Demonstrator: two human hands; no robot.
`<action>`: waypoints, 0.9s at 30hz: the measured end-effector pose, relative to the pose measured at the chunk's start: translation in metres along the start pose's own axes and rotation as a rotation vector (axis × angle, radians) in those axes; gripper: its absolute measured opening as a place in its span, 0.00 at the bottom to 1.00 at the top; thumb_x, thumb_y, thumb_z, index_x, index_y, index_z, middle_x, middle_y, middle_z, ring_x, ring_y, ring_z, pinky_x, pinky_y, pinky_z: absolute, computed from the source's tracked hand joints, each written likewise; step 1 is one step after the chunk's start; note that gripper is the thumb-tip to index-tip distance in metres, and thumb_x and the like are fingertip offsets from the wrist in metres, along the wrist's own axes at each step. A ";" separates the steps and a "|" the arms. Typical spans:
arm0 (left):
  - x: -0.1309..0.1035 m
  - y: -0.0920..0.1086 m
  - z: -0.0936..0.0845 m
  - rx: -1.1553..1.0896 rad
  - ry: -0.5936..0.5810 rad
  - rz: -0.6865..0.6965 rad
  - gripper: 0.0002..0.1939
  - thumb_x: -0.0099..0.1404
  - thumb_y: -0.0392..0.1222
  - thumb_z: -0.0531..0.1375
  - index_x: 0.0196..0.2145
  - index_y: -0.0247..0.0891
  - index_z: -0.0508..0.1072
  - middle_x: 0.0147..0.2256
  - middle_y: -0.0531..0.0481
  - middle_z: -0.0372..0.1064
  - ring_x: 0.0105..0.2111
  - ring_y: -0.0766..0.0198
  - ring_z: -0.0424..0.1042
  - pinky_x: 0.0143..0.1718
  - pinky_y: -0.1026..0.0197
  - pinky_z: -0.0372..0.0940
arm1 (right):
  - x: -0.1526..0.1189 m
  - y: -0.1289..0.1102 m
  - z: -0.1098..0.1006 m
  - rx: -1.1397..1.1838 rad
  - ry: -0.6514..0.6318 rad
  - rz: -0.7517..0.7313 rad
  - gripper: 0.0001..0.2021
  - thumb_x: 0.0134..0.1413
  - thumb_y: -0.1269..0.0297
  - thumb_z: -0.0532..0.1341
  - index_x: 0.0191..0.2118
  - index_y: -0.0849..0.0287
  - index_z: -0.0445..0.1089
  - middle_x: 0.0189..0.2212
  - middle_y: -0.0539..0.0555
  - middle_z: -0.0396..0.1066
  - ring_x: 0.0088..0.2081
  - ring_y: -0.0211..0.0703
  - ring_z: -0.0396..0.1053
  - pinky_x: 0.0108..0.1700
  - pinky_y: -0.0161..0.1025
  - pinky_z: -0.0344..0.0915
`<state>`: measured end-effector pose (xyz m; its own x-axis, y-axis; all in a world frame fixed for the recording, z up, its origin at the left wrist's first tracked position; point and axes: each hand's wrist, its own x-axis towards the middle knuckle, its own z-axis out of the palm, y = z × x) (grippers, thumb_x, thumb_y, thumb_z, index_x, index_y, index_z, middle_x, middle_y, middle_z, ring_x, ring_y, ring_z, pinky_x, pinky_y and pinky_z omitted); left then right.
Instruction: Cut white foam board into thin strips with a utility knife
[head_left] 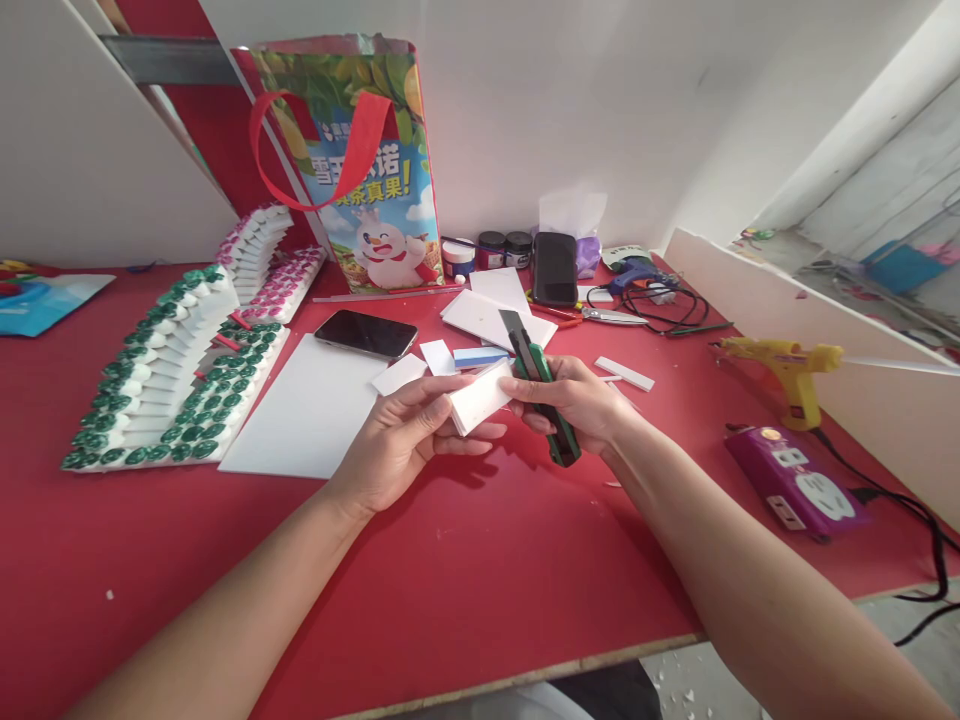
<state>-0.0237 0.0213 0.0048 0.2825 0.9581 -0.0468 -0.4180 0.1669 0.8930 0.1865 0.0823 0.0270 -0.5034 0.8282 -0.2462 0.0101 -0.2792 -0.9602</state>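
Observation:
My left hand (409, 425) is closed round a small stack of white rectangular pieces (481, 397), held above the red table. With its fingers wrapped round a green and black utility knife (534, 372), my right hand (574, 405) also touches the stack's right end with the thumb. The knife's blade points up and away from me. Just beyond the hands lie loose white pieces (438, 357) and a blue-and-white strip (480, 357). A large white sheet (300, 400) lies to the left, partly under a black phone (366, 333).
Left stand white structures with green (214, 415) and pink (281, 285) dots. Behind are a printed bag (382, 190), small jars (491, 250), an upright phone (555, 268) and scissors (611, 316). To the right are a yellow glue gun (799, 375) and a purple power strip (787, 480) with cables.

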 end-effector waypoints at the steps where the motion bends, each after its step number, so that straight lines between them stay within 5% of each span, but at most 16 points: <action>1: 0.000 0.000 0.000 -0.002 0.017 -0.010 0.11 0.65 0.44 0.63 0.45 0.47 0.79 0.49 0.48 0.77 0.40 0.49 0.80 0.42 0.49 0.76 | 0.000 0.000 -0.001 -0.011 0.006 -0.002 0.18 0.45 0.54 0.72 0.26 0.61 0.66 0.20 0.46 0.63 0.16 0.29 0.55 0.18 0.32 0.47; 9: -0.001 0.002 -0.003 0.396 0.179 0.017 0.27 0.59 0.49 0.68 0.55 0.46 0.74 0.51 0.46 0.75 0.48 0.50 0.76 0.49 0.54 0.71 | -0.007 -0.007 0.004 -0.276 0.025 -0.092 0.17 0.49 0.56 0.69 0.23 0.59 0.63 0.14 0.45 0.60 0.16 0.31 0.54 0.20 0.33 0.49; 17: -0.003 -0.005 0.000 0.614 0.202 0.116 0.16 0.63 0.50 0.65 0.48 0.46 0.80 0.46 0.52 0.78 0.48 0.51 0.77 0.50 0.56 0.72 | -0.010 -0.009 0.012 -0.355 0.026 -0.118 0.16 0.50 0.57 0.68 0.24 0.58 0.62 0.15 0.43 0.59 0.16 0.31 0.53 0.19 0.33 0.49; 27: -0.004 -0.006 -0.002 0.717 0.208 0.162 0.17 0.63 0.49 0.64 0.49 0.46 0.79 0.45 0.52 0.78 0.46 0.51 0.78 0.49 0.54 0.74 | -0.010 -0.011 0.013 -0.375 0.039 -0.121 0.17 0.49 0.58 0.69 0.22 0.58 0.62 0.14 0.44 0.60 0.16 0.31 0.53 0.19 0.34 0.49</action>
<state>-0.0242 0.0167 -0.0017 0.0677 0.9937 0.0894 0.2424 -0.1033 0.9647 0.1799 0.0704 0.0416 -0.4872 0.8642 -0.1260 0.2710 0.0125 -0.9625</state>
